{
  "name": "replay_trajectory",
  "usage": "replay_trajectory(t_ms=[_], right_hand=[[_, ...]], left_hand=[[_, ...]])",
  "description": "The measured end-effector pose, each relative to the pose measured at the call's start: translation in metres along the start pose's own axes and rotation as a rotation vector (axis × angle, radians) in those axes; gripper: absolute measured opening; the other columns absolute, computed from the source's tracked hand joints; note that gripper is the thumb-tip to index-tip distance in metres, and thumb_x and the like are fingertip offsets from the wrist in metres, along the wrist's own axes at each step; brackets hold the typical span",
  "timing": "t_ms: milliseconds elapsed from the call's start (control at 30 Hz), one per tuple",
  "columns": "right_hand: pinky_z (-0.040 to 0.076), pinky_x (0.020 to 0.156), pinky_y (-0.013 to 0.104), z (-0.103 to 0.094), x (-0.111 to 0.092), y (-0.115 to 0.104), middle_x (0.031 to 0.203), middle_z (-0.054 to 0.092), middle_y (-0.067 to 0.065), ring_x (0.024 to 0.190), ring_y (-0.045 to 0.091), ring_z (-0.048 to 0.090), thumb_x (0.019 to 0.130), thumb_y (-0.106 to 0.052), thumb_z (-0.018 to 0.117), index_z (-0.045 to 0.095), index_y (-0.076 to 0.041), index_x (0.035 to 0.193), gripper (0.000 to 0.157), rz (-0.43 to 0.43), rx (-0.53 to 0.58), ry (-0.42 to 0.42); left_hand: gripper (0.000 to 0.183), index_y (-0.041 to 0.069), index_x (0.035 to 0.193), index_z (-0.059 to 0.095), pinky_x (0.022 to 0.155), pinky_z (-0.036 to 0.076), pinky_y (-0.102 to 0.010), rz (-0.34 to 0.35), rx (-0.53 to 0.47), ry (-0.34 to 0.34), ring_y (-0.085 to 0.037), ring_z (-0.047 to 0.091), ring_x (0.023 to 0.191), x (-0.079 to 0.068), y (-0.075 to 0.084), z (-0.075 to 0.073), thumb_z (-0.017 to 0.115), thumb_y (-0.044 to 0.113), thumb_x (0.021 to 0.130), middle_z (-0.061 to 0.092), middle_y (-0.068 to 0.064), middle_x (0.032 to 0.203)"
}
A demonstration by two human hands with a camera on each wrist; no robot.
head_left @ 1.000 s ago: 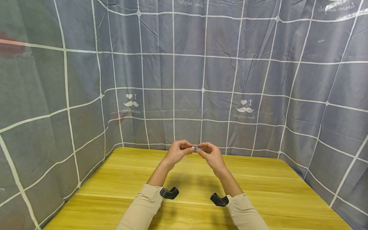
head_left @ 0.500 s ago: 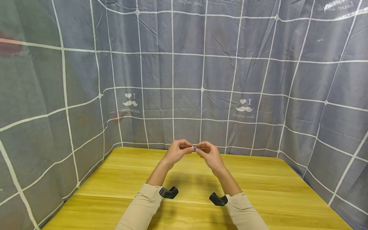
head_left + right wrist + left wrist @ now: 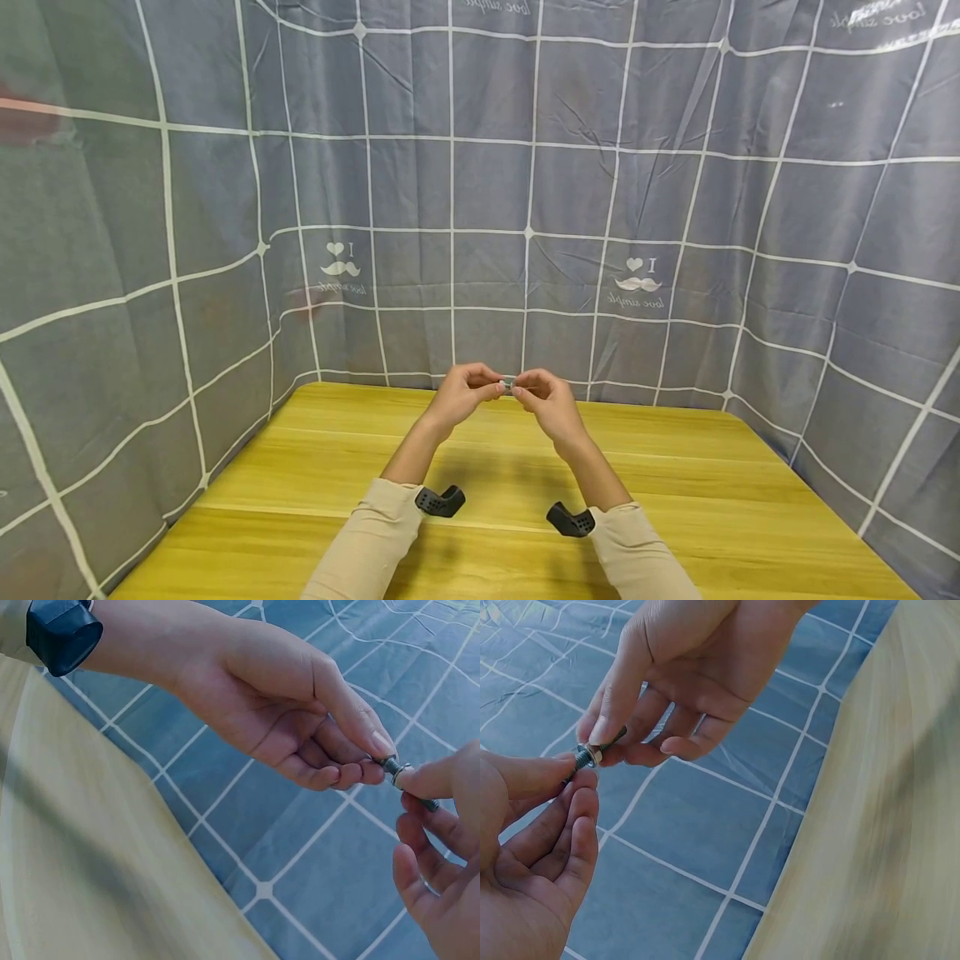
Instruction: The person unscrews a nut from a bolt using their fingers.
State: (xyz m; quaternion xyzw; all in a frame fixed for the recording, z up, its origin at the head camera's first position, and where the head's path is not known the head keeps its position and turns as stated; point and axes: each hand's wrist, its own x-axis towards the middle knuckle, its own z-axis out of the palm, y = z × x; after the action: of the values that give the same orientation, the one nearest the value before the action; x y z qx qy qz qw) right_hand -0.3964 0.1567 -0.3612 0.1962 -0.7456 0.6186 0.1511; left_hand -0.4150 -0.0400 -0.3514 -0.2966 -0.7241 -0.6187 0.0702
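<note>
A small metal bolt point(image 3: 582, 760) with a threaded shank is held between both hands, above the far edge of the table. My left hand point(image 3: 456, 402) pinches one end of it between thumb and forefinger. From the other side, my right hand point(image 3: 553, 410) pinches the bolt at a shiny ring-like nut or washer point(image 3: 595, 752); fingertips partly hide this part. The dark threaded end point(image 3: 430, 804) sticks out past the right thumb in the right wrist view. On both hands the remaining fingers are loosely bent, away from the bolt.
Under the forearms lies a yellow wood-grain table point(image 3: 495, 475). A grey curtain point(image 3: 487, 192) with white grid lines hangs around its back and sides. Black wrist-worn devices point(image 3: 441, 502) sit at both sleeve cuffs.
Both hands stay almost in place, with the bolt still between them. The right fingertips have shifted slightly at the bolt, and less of the metal shows between the hands in the head view.
</note>
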Motion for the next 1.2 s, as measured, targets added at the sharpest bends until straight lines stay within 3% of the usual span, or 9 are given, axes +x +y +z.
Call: replay_trajectory(t_ms=[200, 467, 600, 733, 833, 967, 1100, 1200], right_hand=[[0.053, 0.093, 0.053, 0.001, 0.0, 0.0, 0.115, 0.07, 0.012, 0.107, 0.028, 0.063, 0.104, -0.018, 0.067, 0.07, -0.001, 0.122, 0.025, 0.009, 0.0, 0.002], [0.053, 0.088, 0.042, 0.0, -0.002, 0.001, 0.108, 0.069, 0.01, 0.1, 0.026, 0.064, 0.101, -0.009, 0.069, 0.071, 0.002, 0.112, 0.016, 0.001, -0.013, 0.016], [0.053, 0.09, 0.048, 0.001, -0.001, 0.003, 0.109, 0.069, 0.009, 0.1, 0.024, 0.063, 0.102, -0.015, 0.07, 0.071, 0.001, 0.117, 0.022, 0.013, -0.001, 0.016], [0.052, 0.091, 0.054, 0.002, -0.008, -0.016, 0.105, 0.07, 0.011, 0.098, 0.023, 0.061, 0.105, -0.016, 0.064, 0.071, 0.005, 0.117, 0.025, 0.036, -0.002, 0.015], [0.053, 0.089, 0.046, 0.002, -0.014, -0.032, 0.103, 0.07, 0.015, 0.096, 0.025, 0.062, 0.104, -0.006, 0.064, 0.07, 0.009, 0.113, 0.018, 0.013, 0.007, 0.002], [0.052, 0.09, 0.037, 0.001, -0.015, -0.034, 0.114, 0.067, 0.021, 0.104, 0.033, 0.064, 0.1, 0.001, 0.067, 0.066, 0.011, 0.117, 0.019, -0.029, 0.03, -0.028], [0.052, 0.095, 0.046, 0.002, -0.013, -0.035, 0.122, 0.065, 0.024, 0.109, 0.035, 0.062, 0.103, -0.005, 0.065, 0.062, 0.01, 0.127, 0.028, 0.006, 0.019, -0.035], [0.052, 0.093, 0.053, 0.002, -0.007, -0.023, 0.116, 0.067, 0.023, 0.104, 0.029, 0.062, 0.107, -0.014, 0.06, 0.064, 0.009, 0.126, 0.03, 0.043, -0.004, -0.008]], left_hand=[[0.014, 0.0, 0.109, 0.075, 0.087, 0.054, -0.043, -0.001, 0.017, 0.008, -0.044, 0.066, 0.102, -0.001, 0.0, 0.0, 0.071, 0.01, 0.1, 0.075, -0.008, 0.1], [0.015, -0.003, 0.109, 0.074, 0.087, 0.054, -0.042, -0.003, 0.007, -0.008, -0.039, 0.068, 0.099, -0.001, -0.003, 0.0, 0.07, 0.008, 0.1, 0.075, -0.009, 0.1], [0.013, -0.001, 0.108, 0.074, 0.087, 0.054, -0.042, -0.009, 0.006, -0.007, -0.037, 0.068, 0.098, -0.001, -0.003, 0.0, 0.07, 0.009, 0.1, 0.075, -0.008, 0.099], [0.012, 0.001, 0.107, 0.075, 0.087, 0.054, -0.042, -0.007, 0.024, -0.003, -0.031, 0.069, 0.096, -0.001, -0.001, 0.001, 0.071, 0.01, 0.1, 0.075, -0.006, 0.099], [0.014, 0.0, 0.108, 0.075, 0.087, 0.054, -0.043, 0.004, 0.024, -0.006, -0.034, 0.068, 0.097, -0.002, 0.002, 0.001, 0.071, 0.011, 0.1, 0.075, -0.007, 0.099], [0.014, 0.0, 0.108, 0.075, 0.086, 0.054, -0.042, 0.013, 0.016, -0.011, -0.044, 0.066, 0.102, -0.001, 0.002, -0.001, 0.07, 0.01, 0.1, 0.075, -0.008, 0.099], [0.013, 0.0, 0.108, 0.075, 0.085, 0.054, -0.041, 0.009, 0.02, -0.012, -0.041, 0.067, 0.1, 0.0, 0.001, -0.002, 0.07, 0.009, 0.1, 0.076, -0.008, 0.099], [0.013, 0.0, 0.108, 0.075, 0.086, 0.054, -0.042, 0.008, 0.025, -0.011, -0.036, 0.068, 0.098, 0.001, 0.0, -0.003, 0.071, 0.01, 0.1, 0.076, -0.008, 0.1]])
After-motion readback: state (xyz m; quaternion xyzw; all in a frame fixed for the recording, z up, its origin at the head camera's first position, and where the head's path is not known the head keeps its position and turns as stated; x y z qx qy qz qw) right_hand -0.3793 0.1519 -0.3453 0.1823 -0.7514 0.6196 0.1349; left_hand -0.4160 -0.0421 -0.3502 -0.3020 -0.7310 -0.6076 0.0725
